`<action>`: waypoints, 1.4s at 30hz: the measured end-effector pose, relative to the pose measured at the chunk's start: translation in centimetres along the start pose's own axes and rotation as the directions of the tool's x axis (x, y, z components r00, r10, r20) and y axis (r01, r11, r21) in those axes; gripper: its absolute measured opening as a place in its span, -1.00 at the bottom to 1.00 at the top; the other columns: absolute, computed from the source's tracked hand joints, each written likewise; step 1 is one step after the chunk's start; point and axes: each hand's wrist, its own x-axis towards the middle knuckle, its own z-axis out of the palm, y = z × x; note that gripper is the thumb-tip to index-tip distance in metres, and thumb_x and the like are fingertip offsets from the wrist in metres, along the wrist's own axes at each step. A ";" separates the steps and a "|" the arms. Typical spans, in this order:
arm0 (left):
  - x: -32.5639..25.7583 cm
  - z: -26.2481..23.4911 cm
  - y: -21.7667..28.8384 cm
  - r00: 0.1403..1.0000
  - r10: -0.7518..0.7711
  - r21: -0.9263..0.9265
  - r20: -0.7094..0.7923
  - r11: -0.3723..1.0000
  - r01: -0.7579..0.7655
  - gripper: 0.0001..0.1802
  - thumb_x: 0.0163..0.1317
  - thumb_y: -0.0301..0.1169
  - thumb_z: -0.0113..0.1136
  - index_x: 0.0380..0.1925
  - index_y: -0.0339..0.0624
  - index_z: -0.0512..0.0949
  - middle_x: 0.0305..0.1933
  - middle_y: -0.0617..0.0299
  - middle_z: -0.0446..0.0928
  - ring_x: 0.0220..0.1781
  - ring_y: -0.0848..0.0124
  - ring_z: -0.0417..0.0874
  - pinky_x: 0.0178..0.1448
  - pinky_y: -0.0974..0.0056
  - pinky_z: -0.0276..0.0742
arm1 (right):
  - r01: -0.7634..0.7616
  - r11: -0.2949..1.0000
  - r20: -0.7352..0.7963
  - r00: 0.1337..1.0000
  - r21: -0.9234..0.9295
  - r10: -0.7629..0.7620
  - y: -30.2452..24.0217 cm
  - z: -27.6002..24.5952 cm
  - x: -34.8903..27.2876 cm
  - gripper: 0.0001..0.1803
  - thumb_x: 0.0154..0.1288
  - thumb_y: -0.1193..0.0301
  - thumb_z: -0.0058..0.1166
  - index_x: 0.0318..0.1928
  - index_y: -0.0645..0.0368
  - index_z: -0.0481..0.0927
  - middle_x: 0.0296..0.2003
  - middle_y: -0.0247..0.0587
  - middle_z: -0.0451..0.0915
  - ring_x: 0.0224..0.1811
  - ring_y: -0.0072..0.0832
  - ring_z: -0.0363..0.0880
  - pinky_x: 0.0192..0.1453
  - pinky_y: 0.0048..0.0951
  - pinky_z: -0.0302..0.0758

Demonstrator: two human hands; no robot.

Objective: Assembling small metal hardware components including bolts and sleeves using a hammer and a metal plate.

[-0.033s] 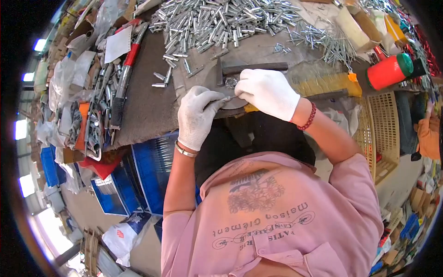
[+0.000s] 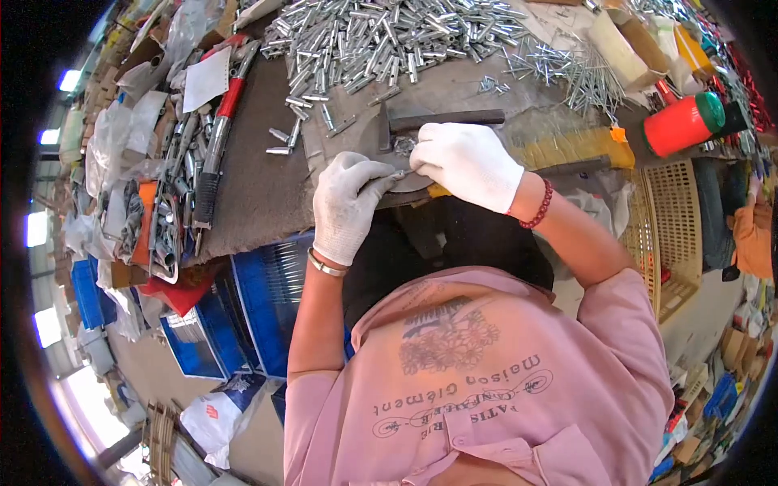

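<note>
The left hand (image 2: pixel 344 206), white-gloved, is pinching a slim silvery metal piece (image 2: pixel 399 175) at the brown-grey workbench's (image 2: pixel 259 190) near edge; the white-gloved right hand (image 2: pixel 474 162) is bunching its fingertips alongside, their hold unclear. Hardly anything is changing since the previous picture; handling is continuing. Both hands are angling inward. Beyond, a dark metal-headed hammer (image 2: pixel 446 120) is lying before heaped silvery metal tubes (image 2: pixel 389 40).

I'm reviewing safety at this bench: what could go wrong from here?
The small metal piece pinched by the left hand could slip and drop over the near edge of the bench. The right hand is close to the hammer and might knock it. Stray tubes beyond the left hand could roll if bumped.
</note>
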 end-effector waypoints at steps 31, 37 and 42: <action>-0.2 -0.2 0.8 1.000 0.027 0.062 -0.013 0.998 -0.027 -0.88 0.12 -0.50 0.53 -0.32 -0.11 0.79 -0.28 0.12 0.65 -0.17 0.08 0.70 -0.08 0.08 0.60 | -0.297 0.806 -0.017 0.942 -0.513 0.336 10.7 -5.4 -1.6 -0.97 0.34 0.40 0.21 -0.27 0.03 0.68 -0.28 -0.25 0.67 -0.21 -0.16 0.75 -0.14 -0.17 0.69; -0.6 0.1 0.1 0.998 0.055 0.094 -0.037 0.994 -0.051 -0.87 0.14 -0.47 0.52 -0.30 -0.07 0.76 -0.27 0.14 0.63 -0.15 0.08 0.69 -0.06 0.07 0.59 | -0.257 0.959 -0.094 0.959 0.115 0.269 1.5 -4.3 0.2 -0.89 0.38 0.49 0.29 -0.12 0.19 0.72 -0.21 -0.14 0.72 -0.24 -0.32 0.74 -0.08 -0.36 0.67; -0.7 0.2 0.4 0.997 0.056 0.131 -0.045 0.990 -0.050 -0.81 0.06 -0.51 0.52 -0.30 -0.07 0.74 -0.24 0.16 0.62 -0.13 0.07 0.69 -0.05 0.06 0.59 | -0.090 0.971 -0.167 0.978 0.222 0.129 -1.9 1.0 0.3 -0.89 0.24 0.58 0.31 -0.24 0.17 0.66 -0.12 -0.16 0.68 -0.02 -0.11 0.68 0.13 -0.18 0.61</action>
